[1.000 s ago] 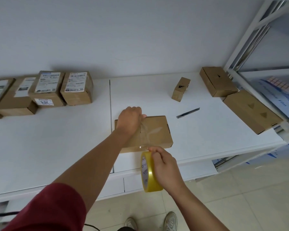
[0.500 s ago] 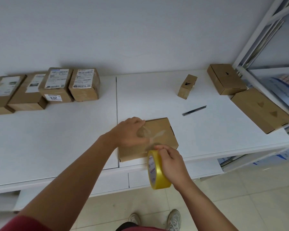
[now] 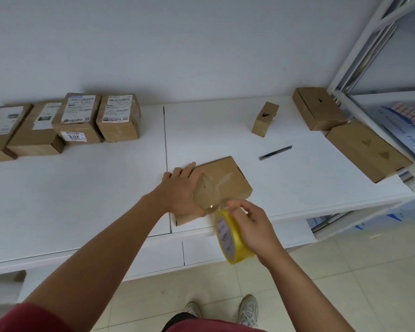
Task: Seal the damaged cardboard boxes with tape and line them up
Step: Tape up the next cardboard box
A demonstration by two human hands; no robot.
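Near the front edge of the white worktop [image 3: 297, 188] lies a flat cardboard box [image 3: 228, 178], its left part covered by the left hand [image 3: 181, 190] and its near right corner hidden behind the right hand [image 3: 252, 226]. A clear strip of tape [image 3: 212, 188] runs from the box top back toward the yellow tape roll [image 3: 230, 238]; being see-through, its edges are hard to trace, and I cannot tell exactly where it ends on the cardboard. The left hand rests palm down on the box, fingers straight and spread toward the far left edge, thumb side against the tape. The right hand grips the roll, fingers curled round its outer rim, holding it on edge just past the worktop's front edge. Both forearms reach forward from the bottom of the frame, a red sleeve [image 3: 29, 317] cut off at the lower left.

Along the back left stands a row of four labelled boxes [image 3: 79, 118], touching side by side; the leftmost is cut off by the frame edge and the label print is too small to read. Farther right stand a small box [image 3: 265, 118] on end and two larger plain boxes [image 3: 345, 130], the nearer one overhanging the worktop's right edge. A dark pen-like tool [image 3: 274, 152] lies between the small box and the taped one; what it is I cannot tell. White shelving [image 3: 369, 56] is cut off at the right.
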